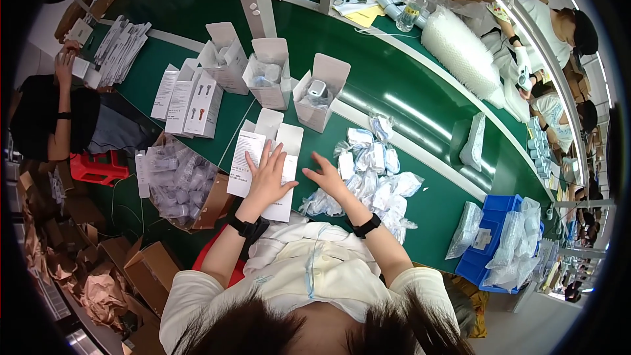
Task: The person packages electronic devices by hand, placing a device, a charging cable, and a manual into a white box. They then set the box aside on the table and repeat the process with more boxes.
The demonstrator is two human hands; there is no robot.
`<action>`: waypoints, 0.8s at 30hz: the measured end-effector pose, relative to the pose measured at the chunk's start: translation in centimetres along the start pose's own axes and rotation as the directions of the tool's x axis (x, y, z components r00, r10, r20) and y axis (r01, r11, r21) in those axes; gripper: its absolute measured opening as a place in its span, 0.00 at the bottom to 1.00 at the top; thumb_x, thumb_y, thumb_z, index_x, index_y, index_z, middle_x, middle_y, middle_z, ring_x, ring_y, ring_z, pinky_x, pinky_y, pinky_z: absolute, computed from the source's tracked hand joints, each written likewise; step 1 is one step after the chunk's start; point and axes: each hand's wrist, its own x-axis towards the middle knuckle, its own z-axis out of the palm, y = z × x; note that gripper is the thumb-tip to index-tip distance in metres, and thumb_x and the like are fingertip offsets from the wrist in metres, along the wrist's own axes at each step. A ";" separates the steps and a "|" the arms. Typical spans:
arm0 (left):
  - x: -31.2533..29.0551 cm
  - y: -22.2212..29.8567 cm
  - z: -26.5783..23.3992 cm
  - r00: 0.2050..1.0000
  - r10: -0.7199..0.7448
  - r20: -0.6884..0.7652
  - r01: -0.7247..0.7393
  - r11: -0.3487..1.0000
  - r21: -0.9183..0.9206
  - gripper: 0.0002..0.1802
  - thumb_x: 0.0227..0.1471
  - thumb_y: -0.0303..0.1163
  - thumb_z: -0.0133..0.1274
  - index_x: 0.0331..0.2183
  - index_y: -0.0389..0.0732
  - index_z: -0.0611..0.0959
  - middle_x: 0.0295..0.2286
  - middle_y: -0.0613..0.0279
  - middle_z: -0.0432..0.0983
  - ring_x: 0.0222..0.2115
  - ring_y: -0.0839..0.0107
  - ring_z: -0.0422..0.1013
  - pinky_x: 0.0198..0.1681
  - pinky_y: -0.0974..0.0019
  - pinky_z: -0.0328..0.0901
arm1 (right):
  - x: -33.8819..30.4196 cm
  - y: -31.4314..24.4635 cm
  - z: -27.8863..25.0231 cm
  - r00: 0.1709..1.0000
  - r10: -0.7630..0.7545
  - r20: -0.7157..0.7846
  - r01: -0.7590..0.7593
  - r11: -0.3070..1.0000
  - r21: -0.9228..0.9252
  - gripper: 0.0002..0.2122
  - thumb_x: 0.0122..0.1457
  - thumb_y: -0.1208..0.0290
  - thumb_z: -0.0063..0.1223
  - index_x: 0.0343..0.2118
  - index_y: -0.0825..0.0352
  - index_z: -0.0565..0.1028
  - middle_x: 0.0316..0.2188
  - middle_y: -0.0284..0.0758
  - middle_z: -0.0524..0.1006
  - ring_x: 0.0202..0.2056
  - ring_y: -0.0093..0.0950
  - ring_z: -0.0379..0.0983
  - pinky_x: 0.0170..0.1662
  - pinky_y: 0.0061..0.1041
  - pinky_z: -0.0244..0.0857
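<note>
My left hand (266, 181) lies with fingers spread across two white cartons; one is a printed carton (244, 158) under its left side, the other a white box (287, 148) with raised flaps. My right hand (325, 177) holds nothing. Its fingers are apart, between that box and a pile of small white items in clear plastic bags (371, 164). Beyond the hands stand open white boxes: one with a small white device (317, 88) inside, a middle box (271, 95) with a plastic-wrapped item, and another (227, 69) at the left.
Closed white boxes (204, 108) stand at the left, above a carton of bagged parts (174, 184). A blue bin (483, 243) with bubble-wrap bags is at the right. Across the green table (394, 92) lies a bubble-wrap roll (457, 49). A co-worker (49, 115) sits at far left.
</note>
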 end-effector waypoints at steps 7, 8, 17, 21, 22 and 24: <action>-1.1 2.2 1.8 0.936 0.146 -0.319 -0.255 0.908 -0.331 0.48 0.28 0.28 0.64 0.52 0.43 0.56 0.55 0.50 0.43 0.57 0.56 0.41 0.54 0.43 0.42 | -2.4 -3.4 0.5 0.993 0.057 0.104 -0.110 0.769 0.630 0.25 0.49 0.73 0.54 0.51 0.69 0.60 0.47 0.40 0.65 0.48 0.28 0.63 0.47 0.26 0.60; -0.9 2.5 1.8 0.884 0.090 -0.459 -0.321 0.830 -0.457 0.51 0.28 0.26 0.64 0.53 0.43 0.53 0.55 0.49 0.42 0.57 0.57 0.42 0.54 0.47 0.46 | -2.9 -4.3 -0.2 0.993 0.057 0.099 -0.107 0.770 0.630 0.25 0.49 0.73 0.54 0.51 0.69 0.60 0.47 0.40 0.65 0.48 0.28 0.63 0.47 0.26 0.60; 2.1 6.2 -3.0 0.972 -0.205 -0.118 -0.068 0.237 -0.969 0.56 0.30 0.19 0.59 0.56 0.44 0.43 0.55 0.48 0.43 0.54 0.60 0.50 0.54 0.58 0.52 | -5.6 -7.5 -10.6 0.962 -0.170 0.213 0.030 0.843 0.537 0.18 0.52 0.80 0.46 0.48 0.67 0.64 0.42 0.35 0.71 0.46 0.24 0.65 0.46 0.22 0.60; 4.0 6.7 -4.0 0.999 0.039 0.003 -0.002 0.125 -0.992 0.54 0.31 0.17 0.57 0.56 0.45 0.45 0.54 0.50 0.48 0.52 0.60 0.54 0.53 0.59 0.52 | -4.0 -6.7 -16.9 0.983 -0.157 0.091 0.112 0.921 0.373 0.13 0.53 0.80 0.44 0.43 0.68 0.69 0.38 0.33 0.73 0.43 0.22 0.67 0.44 0.19 0.60; 4.3 6.9 -4.2 0.994 0.105 -0.005 -0.034 0.267 -0.963 0.51 0.32 0.18 0.56 0.56 0.45 0.48 0.54 0.51 0.49 0.52 0.61 0.54 0.53 0.59 0.52 | -3.2 -5.5 -19.4 0.985 -0.127 -0.115 0.157 0.938 0.309 0.13 0.53 0.80 0.44 0.43 0.69 0.69 0.38 0.33 0.73 0.41 0.21 0.67 0.43 0.18 0.60; 4.8 7.4 -4.3 0.973 0.229 0.006 -0.119 0.528 -0.841 0.46 0.34 0.18 0.55 0.55 0.45 0.53 0.53 0.53 0.52 0.51 0.61 0.55 0.53 0.61 0.52 | -1.0 -2.5 -25.3 0.861 -0.134 -0.490 0.193 0.979 0.071 0.14 0.51 0.80 0.45 0.42 0.69 0.69 0.38 0.34 0.73 0.42 0.23 0.67 0.44 0.19 0.60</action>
